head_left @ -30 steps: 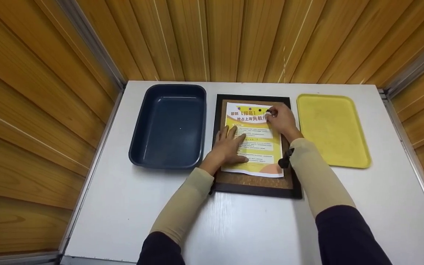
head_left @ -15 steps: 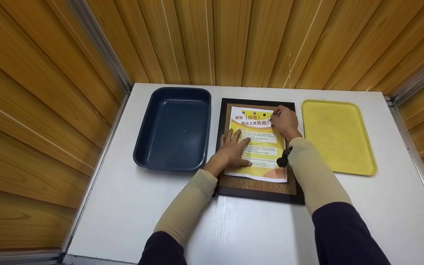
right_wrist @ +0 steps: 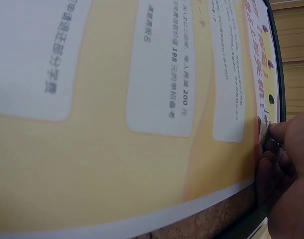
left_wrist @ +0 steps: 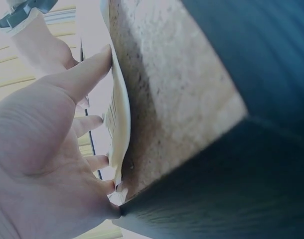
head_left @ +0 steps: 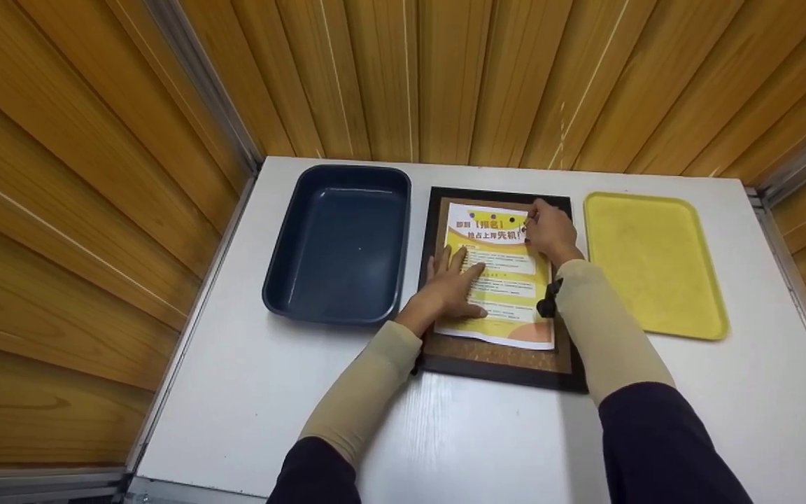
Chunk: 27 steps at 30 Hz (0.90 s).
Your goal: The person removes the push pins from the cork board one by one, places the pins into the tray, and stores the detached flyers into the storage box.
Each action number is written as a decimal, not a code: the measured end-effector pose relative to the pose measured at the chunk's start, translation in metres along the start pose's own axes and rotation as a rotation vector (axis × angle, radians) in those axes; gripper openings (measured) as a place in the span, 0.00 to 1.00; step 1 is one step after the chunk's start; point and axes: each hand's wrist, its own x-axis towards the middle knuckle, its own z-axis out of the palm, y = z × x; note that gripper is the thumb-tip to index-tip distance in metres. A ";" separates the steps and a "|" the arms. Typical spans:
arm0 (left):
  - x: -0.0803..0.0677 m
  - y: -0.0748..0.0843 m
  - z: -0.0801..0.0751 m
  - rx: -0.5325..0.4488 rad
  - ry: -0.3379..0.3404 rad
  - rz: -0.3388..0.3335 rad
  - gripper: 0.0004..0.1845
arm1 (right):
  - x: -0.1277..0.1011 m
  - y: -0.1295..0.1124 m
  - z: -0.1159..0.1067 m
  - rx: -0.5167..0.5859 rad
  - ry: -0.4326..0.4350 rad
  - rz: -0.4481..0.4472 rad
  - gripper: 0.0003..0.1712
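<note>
A yellow and white printed poster [head_left: 508, 285] lies on a black-framed corkboard [head_left: 494, 355]. Two purple pins [head_left: 474, 216] and a black pin [head_left: 512, 220] stand in a row along its top. My left hand [head_left: 453, 290] rests spread on the poster's left part, thumb and fingertips touching the paper. In the left wrist view the lower paper edge [left_wrist: 123, 119] bows away from the cork. At the upper right corner my right hand [head_left: 551, 229] pinches a small dark pin [head_left: 525, 229], mostly hidden by the fingers; the right wrist view shows these fingers [right_wrist: 279, 132] against the paper.
A deep dark blue tray [head_left: 336, 308] stands left of the board, and a shallow yellow tray [head_left: 655, 266] lies to its right. All are on a white table [head_left: 235, 420]. Wood-panelled walls [head_left: 445, 84] rise behind and at the sides.
The head view has shifted, so the whole scene sits further right and slightly lower. The left hand keeps its place on the poster; the right hand stays at the upper right corner, its fingers slightly turned.
</note>
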 end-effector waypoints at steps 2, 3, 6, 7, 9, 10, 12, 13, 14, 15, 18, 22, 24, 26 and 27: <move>0.000 0.000 0.000 0.000 0.002 -0.002 0.50 | 0.000 -0.001 -0.002 -0.014 -0.006 -0.004 0.11; 0.001 0.000 0.000 -0.003 0.004 -0.003 0.50 | 0.000 -0.001 -0.003 -0.015 -0.011 -0.002 0.11; 0.000 0.000 0.000 -0.009 0.009 -0.002 0.50 | 0.000 -0.002 -0.005 -0.007 -0.034 0.015 0.13; 0.000 -0.001 0.000 -0.010 0.009 0.001 0.50 | 0.000 -0.001 -0.006 -0.002 -0.043 0.028 0.14; 0.000 -0.001 0.000 -0.003 0.006 0.004 0.50 | 0.001 0.000 -0.006 0.006 -0.062 0.054 0.15; 0.001 -0.001 0.000 0.000 0.002 0.004 0.50 | 0.001 0.001 -0.006 0.010 -0.069 0.061 0.15; 0.002 -0.002 0.001 -0.001 -0.009 -0.001 0.51 | 0.003 0.001 -0.007 0.016 -0.077 0.069 0.16; 0.003 -0.002 0.001 0.002 -0.011 -0.005 0.51 | 0.003 0.001 -0.007 0.019 -0.080 0.071 0.16; 0.003 -0.002 0.001 0.003 -0.014 -0.005 0.51 | 0.003 0.002 -0.008 0.021 -0.079 0.070 0.17; 0.003 -0.002 0.001 0.003 -0.014 -0.005 0.51 | 0.002 0.002 -0.008 0.025 -0.078 0.069 0.17; 0.003 -0.002 0.001 0.013 -0.005 0.001 0.51 | 0.001 0.001 -0.010 0.022 -0.079 0.062 0.17; 0.001 -0.002 0.002 0.017 -0.005 0.009 0.51 | -0.001 0.002 -0.011 0.026 -0.083 0.062 0.17; 0.000 -0.002 0.003 0.016 -0.008 0.014 0.50 | -0.002 0.002 -0.011 0.039 -0.086 0.068 0.17; -0.001 -0.002 0.003 0.010 -0.011 0.019 0.50 | -0.003 0.004 -0.011 0.052 -0.090 0.075 0.17; -0.001 -0.002 0.003 0.008 -0.011 0.023 0.50 | -0.004 0.005 -0.011 0.061 -0.090 0.078 0.17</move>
